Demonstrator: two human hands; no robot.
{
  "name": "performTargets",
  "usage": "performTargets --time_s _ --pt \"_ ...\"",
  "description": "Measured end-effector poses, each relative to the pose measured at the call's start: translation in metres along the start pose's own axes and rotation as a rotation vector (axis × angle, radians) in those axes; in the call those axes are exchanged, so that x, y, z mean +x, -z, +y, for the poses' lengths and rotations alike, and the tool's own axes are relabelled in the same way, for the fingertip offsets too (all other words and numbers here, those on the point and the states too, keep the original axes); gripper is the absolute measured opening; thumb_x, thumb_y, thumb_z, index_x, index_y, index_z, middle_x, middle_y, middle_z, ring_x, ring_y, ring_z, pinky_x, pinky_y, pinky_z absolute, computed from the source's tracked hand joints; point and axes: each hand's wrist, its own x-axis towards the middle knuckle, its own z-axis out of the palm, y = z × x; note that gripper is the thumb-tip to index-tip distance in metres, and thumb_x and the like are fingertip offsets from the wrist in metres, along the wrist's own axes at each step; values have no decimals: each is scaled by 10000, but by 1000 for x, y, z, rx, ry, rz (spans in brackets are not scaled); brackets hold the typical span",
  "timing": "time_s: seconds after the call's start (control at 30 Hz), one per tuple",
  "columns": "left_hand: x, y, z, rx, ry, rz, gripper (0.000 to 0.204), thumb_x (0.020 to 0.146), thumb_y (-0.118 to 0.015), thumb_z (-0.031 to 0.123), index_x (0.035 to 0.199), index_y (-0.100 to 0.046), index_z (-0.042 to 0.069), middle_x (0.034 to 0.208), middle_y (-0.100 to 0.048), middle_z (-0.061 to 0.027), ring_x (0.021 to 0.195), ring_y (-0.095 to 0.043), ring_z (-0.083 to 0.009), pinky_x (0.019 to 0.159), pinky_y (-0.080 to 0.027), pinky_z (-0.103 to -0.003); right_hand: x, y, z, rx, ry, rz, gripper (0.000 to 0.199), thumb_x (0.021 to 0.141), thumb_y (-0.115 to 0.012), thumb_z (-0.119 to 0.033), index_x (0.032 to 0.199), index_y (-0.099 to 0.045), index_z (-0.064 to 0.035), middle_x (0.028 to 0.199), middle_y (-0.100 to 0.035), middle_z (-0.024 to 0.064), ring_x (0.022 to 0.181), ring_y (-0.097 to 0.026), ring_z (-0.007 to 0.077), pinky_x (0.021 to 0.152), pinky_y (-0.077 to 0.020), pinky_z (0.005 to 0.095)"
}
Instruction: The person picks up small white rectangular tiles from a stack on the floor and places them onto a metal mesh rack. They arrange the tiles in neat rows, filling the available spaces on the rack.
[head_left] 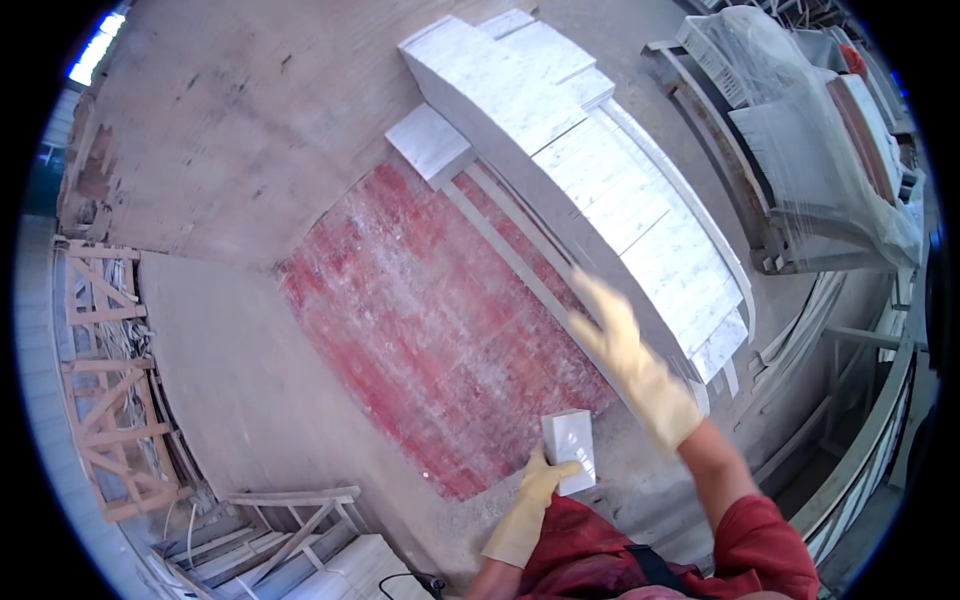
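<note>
"What is hard to make out?"

"The right hand (pixel 632 362), in a pale yellow glove, is blurred by motion. Its fingers (pixel 606 305) are spread, with nothing between them; it may or may not be touching the row of white marble slabs (pixel 610 205) beside it. The left hand (pixel 537 487), gloved alike, pinches a small white block (pixel 570 440): the thumb crosses its near face, the other fingers are partly hidden at its left. The red clothing (pixel 765 545) is cut off along the near edge, and clear film (pixel 760 60) veils a load at the far right."

"Where is the small block?"

"At the near right corner of a scuffed red rectangle (pixel 420 330), just in front of the clothing."

"How many of each?"

"Two gloved hands, one small block held. One larger loose block (pixel 428 138) sits at the row's far left end. Two pale strips (pixel 510 257) run alongside the row. At the left stand two braced wooden frames (pixel 128 436). The slabs' lower parts are hidden, so their full number stays uncounted."
</note>
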Motion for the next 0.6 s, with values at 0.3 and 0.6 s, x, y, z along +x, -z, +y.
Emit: performTargets --time_s 0.3,0.6 --pt "-69 -18 -45 -74 -179 -178 975 779 -949 109 1615 -468 -27 1458 -673 -193 1336 -661 -334 1130 -529 -460 -346 -6 -86 810 -856 4 1012 997 -817 -494 1736 -302 -32 1643 -529 227 1521 -511 329 1232 -442 482" --pt "-193 -98 -108 221 -329 -535 828 826 -906 124 1560 -548 -13 1422 -699 -149 1322 -673 -292 1154 -517 -432 -501 86 -166 1279 -719 250 805 986 -825 -355 1618 -454 -22 1478 -653 158 1301 -675 289 1084 -570 449"
